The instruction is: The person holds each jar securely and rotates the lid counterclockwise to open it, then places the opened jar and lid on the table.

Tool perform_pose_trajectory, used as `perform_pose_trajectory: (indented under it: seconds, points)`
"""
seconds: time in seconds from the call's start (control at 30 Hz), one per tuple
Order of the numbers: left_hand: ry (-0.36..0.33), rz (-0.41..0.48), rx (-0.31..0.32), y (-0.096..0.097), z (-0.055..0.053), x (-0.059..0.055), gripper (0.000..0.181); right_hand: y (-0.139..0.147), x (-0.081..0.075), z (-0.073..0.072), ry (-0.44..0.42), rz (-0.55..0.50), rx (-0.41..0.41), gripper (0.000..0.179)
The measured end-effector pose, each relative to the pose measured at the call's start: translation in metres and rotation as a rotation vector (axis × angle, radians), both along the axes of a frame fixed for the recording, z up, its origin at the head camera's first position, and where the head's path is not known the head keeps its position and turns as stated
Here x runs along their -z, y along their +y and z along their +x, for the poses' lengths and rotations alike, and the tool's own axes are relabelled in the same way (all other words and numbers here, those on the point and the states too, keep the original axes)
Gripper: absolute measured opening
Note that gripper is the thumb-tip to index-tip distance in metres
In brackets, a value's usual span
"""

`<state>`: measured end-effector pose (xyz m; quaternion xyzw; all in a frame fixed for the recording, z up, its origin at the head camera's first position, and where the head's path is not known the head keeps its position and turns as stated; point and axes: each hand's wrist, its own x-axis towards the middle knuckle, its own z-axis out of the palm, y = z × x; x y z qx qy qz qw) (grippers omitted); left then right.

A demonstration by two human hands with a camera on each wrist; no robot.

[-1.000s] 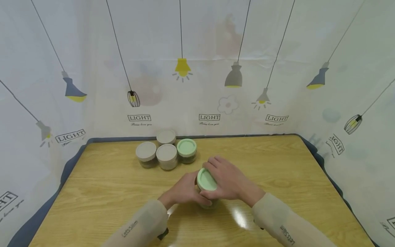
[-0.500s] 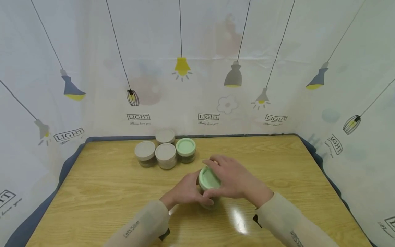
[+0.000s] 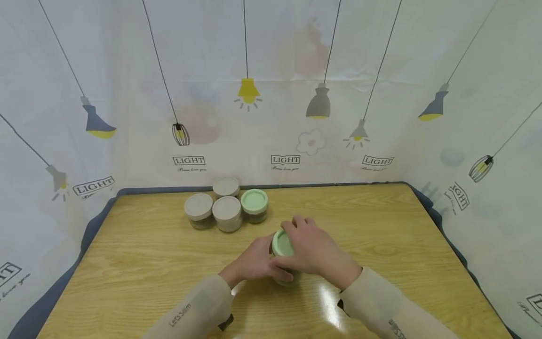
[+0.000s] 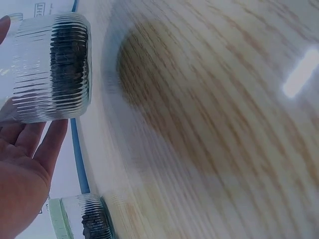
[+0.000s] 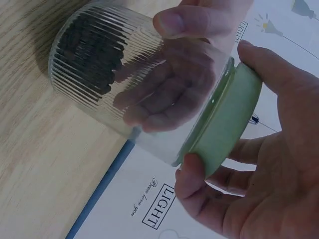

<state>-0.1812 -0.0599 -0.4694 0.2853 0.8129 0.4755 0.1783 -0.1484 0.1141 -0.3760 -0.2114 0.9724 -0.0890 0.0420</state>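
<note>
- Two bare hands meet in the head view around one clear, ribbed, cylindrical jar (image 3: pixel 297 278) topped by a round pale-green lid (image 3: pixel 282 242).
- From above, the left hand (image 3: pixel 256 259) holds the jar's side with curved fingers. The right hand (image 3: pixel 311 247) covers part of the lid, its fingers gripping the rim.
- Also in the head view, beyond the left fingers and toward the far edge of the wood-grain table (image 3: pixel 148 263), sit a second clear jar with a pale-green lid (image 3: pixel 254 207) and three clear jars with grey-beige lids (image 3: pixel 227 214). These four stand close together, well apart from both hands.
- The left wrist view is turned, so the held jar appears sideways. Left fingers reach behind its glass wall; dark pieces (image 4: pixel 69 64) fill the base end, away from those fingers. Whether the base touches the table cannot be told.
- The right wrist view shows the key relation: the lid lies directly between the right fingers, clamped at opposite sides of its rim, with its face toward the right palm.
- In that same view, the jar's long axis runs from the lid away from the right palm, down to its base. The left hand is nearer the glass body, its thumb in front and fingers visible through the wall; the right is nearer the lid. How firmly the lid is seated is unclear.
</note>
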Motion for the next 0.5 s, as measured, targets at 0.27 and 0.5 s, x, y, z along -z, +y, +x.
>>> perform_pose_trajectory:
  seconds: [0.27,0.5]
  points:
    - [-0.019,-0.008,0.021,-0.002,0.0,-0.002,0.083,0.008,-0.002,-0.006,-0.034,-0.092,-0.151,0.068]
    - [-0.024,0.009,0.045,-0.003,-0.001,-0.001,0.078,0.015,-0.009,-0.01,-0.132,-0.128,-0.299,0.069]
